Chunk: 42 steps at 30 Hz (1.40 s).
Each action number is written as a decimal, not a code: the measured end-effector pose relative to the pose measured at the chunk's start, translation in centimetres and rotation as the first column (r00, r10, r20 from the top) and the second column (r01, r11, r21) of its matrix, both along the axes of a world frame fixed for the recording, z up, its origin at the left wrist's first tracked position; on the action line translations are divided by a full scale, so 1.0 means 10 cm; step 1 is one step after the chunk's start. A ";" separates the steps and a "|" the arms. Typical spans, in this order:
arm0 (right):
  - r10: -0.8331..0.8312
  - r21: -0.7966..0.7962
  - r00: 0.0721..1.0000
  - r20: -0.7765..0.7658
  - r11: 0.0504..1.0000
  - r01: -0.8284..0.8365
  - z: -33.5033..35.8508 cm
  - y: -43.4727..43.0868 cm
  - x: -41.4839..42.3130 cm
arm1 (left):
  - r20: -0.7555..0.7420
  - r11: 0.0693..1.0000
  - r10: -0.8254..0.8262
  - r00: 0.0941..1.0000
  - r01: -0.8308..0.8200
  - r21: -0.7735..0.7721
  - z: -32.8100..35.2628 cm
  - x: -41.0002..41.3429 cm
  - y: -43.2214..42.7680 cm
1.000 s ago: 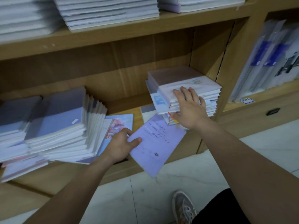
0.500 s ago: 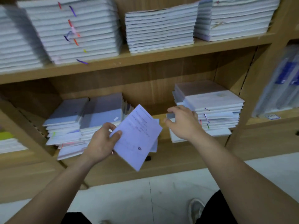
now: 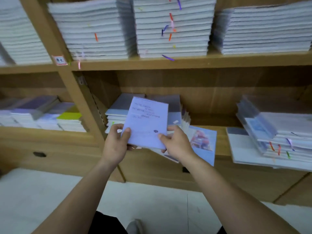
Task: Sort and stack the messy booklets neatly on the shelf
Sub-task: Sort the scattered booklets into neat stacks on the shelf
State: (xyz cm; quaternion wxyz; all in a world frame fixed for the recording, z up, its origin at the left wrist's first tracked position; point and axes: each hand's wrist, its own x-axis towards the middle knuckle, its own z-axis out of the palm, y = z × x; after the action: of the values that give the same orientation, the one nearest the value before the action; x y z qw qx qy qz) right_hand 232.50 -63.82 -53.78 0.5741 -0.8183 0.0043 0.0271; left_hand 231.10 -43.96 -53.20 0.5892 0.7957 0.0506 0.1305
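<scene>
Thumb and curled fingers of my left hand (image 3: 116,144) pinch the near left corner of a lilac booklet (image 3: 147,121). The thumb lies flat on its front cover and the other fingers are tucked behind it. My right hand (image 3: 177,144) pinches the near right corner the same way, with the thumb on the cover beside a small dark mark and the fingers mostly hidden behind the booklet. Both bare forearms reach up from the near edge and converge on the booklet, the left from the near left and the right from the near right.

The booklet is held upright in the air in front of the middle compartment of the wooden shelf (image 3: 185,62), its cover facing me and tilted slightly to the right. It is thin and pale lilac, with a few short lines of dark print in its upper half, too blurred to read.

Behind it, on the compartment's board, sits a leaning stack (image 3: 118,108) of lilac-covered booklets; I cannot tell whether the two touch. Just right of my right hand an illustrated booklet (image 3: 203,142) lies flat, overhanging the board's near edge. Farther right is a skewed pile (image 3: 280,142) with coloured ribbons (image 3: 278,149) hanging from it. Tall white stacks (image 3: 172,34) fill the board above.
</scene>
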 end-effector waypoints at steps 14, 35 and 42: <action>-0.252 0.155 0.966 0.060 0.958 0.240 0.10 1.17 1.30 | -0.265 0.964 0.147 0.953 -0.078 0.255 -0.31 0.25 0.94; 0.249 -0.756 0.916 0.315 0.649 0.084 0.14 0.79 1.01 | -0.393 0.831 0.016 0.920 0.206 0.516 -0.44 0.31 0.57; 0.111 -0.786 0.954 0.280 0.596 0.162 -0.01 -0.80 0.33 | -0.260 0.714 -0.252 0.932 0.360 0.600 -0.30 0.13 -0.48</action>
State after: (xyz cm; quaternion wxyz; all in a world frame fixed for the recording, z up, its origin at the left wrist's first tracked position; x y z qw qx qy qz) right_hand 235.82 -71.78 -53.91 0.1390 -0.9823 -0.0595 -0.1105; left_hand 232.42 -48.76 -56.25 0.2908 0.9529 -0.0826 -0.0238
